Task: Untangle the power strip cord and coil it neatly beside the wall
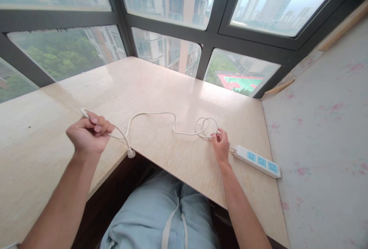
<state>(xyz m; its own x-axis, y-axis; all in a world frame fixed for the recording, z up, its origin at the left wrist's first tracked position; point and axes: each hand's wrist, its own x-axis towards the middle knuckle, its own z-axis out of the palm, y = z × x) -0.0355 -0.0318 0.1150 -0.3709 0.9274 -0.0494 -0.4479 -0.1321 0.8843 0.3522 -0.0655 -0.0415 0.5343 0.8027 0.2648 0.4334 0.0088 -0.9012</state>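
Observation:
A white power strip with three blue socket faces lies on the right of the stone-topped sill, close to the wall. Its white power cord runs leftward across the surface, with a small loose coil by my right hand. The fingers of that hand pinch the cord at the coil, near the strip. On the left, my left hand is closed around the cord, which bends in a loop above the fist. From there the end drops to the plug, at the sill's front edge.
The pale sill bends around a corner below dark window frames. A papered wall bounds it on the right. My legs in light blue trousers are below the front edge.

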